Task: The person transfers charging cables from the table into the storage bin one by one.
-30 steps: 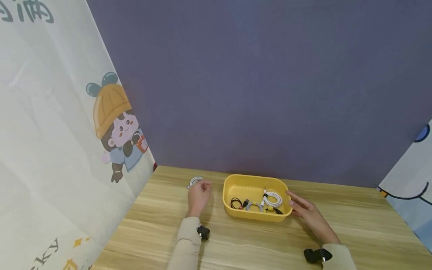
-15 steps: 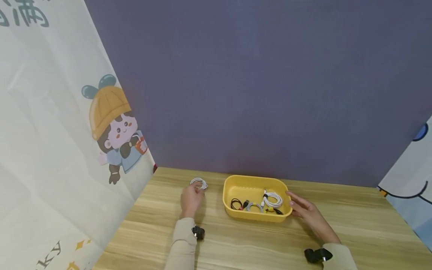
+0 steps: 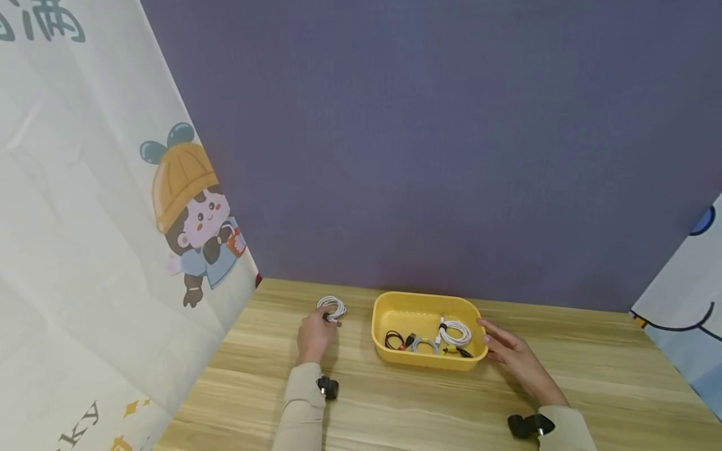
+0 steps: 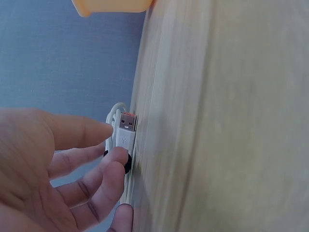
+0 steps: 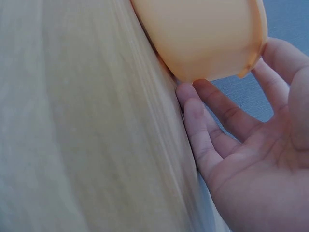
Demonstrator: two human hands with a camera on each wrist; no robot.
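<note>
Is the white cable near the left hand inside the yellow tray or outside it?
Outside. The coiled white cable lies on the table, left of the yellow tray, with the left hand touching it.

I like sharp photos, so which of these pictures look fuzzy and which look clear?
Head view: evenly lit and clear, though the white cable coil is tiny. Left wrist view: the USB plug is sharp; the left hand looks soft. Right wrist view: the yellow tray and table are blurry.
</note>
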